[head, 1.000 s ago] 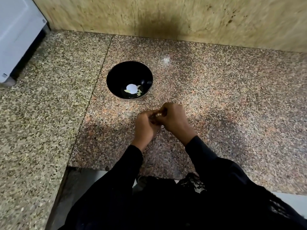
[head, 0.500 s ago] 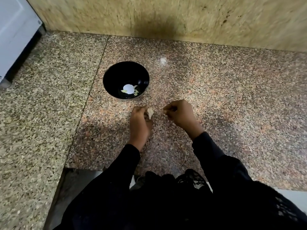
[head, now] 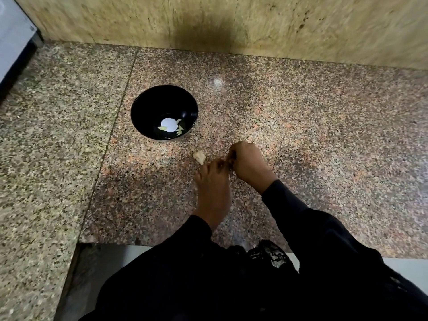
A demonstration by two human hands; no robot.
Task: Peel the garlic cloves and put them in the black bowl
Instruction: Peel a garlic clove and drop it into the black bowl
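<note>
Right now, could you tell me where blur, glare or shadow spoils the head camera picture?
Head view: the left hand is motion-smeared; a bright glare spot sits inside the black bowl; a dark shadow falls on the wall and the granite counter near the hands; the straight edges bow from the wide-angle lens.

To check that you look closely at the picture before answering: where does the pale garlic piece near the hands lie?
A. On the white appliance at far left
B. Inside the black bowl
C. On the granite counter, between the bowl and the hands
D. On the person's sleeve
C: the garlic piece lies on the counter, outside the black bowl, just beyond the left hand.
</note>
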